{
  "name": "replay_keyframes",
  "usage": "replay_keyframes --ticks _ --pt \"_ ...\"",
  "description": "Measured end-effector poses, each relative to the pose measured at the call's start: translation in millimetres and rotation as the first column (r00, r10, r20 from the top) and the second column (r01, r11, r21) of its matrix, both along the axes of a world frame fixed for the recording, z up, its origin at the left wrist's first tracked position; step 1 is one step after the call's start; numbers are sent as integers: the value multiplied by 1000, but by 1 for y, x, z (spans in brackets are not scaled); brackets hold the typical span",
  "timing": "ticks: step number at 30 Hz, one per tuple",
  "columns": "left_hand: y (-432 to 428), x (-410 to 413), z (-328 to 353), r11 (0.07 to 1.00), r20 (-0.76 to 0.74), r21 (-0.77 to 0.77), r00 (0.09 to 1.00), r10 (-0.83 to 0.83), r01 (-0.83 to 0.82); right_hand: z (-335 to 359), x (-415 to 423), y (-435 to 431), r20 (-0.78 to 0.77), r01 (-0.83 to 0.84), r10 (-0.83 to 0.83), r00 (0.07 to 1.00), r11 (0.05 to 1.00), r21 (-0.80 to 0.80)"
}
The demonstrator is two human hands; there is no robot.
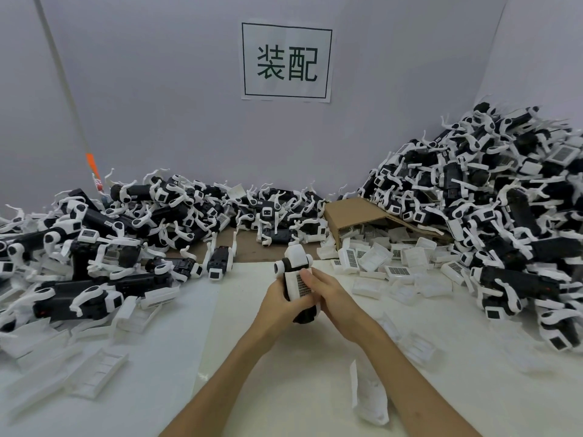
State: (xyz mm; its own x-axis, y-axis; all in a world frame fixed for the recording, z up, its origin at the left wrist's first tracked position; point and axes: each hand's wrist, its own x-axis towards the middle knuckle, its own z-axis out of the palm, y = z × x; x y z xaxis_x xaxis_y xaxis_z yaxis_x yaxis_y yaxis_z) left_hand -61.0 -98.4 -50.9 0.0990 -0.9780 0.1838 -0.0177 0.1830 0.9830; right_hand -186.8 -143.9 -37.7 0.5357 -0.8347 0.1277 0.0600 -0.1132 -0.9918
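Note:
Both my hands hold one black-and-white toy robot dog body (295, 269) above the middle of the white table (284, 373). My left hand (279, 302) wraps round its lower black end from the left. My right hand (326, 294) grips it from the right, with the thumb pressing on a white grilled cover on the body's side. The toy's white head end points up and away from me.
Large heaps of similar black-and-white toy dogs lie at the left (94, 247) and right (504, 216). A tipped cardboard box (350, 216) spills white grilled covers (378, 260). Loose white covers lie at the lower left (94, 370). A white bag (369, 395) lies beside my right forearm.

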Motion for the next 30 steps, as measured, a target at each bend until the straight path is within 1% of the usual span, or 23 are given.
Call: replay_keyframes --ticks 1,3,8,12,15,17,21,24,27,30 --pt "-1 -1 -1 1000 38 -7 999 -4 4 0 -1 0 8 13 -13 1000 1000 -18" --pt "-1 -3 -1 1000 57 -22 998 3 -2 0 -3 -1 21 34 -33 999 997 -63" --pt "1 -4 3 998 17 -62 1000 0 1 0 -2 0 45 85 -79 996 985 -150" --pt "-1 -6 -1 1000 -4 -23 1000 15 -15 -1 1 0 29 118 -115 993 983 -139" --pt "-3 -6 -2 999 -95 11 994 54 -53 -3 1 -3 5 63 -63 998 997 -41" --pt "-2 -5 0 996 -177 36 980 90 -85 -2 2 -1 -8 33 -33 999 999 -8" --pt "-2 -1 4 991 -264 71 956 129 -114 -1 4 1 -40 67 -70 997 996 -65" --pt "-2 -1 4 992 -284 73 952 119 -102 0 0 -1 -26 83 -86 996 991 -103" --pt "-1 -3 3 993 -293 61 949 115 -101 1 -4 -1 -6 36 -36 999 993 -110" --pt "0 -3 2 990 -312 59 940 137 -125 1 -3 1 -24 -22 19 1000 994 -110"
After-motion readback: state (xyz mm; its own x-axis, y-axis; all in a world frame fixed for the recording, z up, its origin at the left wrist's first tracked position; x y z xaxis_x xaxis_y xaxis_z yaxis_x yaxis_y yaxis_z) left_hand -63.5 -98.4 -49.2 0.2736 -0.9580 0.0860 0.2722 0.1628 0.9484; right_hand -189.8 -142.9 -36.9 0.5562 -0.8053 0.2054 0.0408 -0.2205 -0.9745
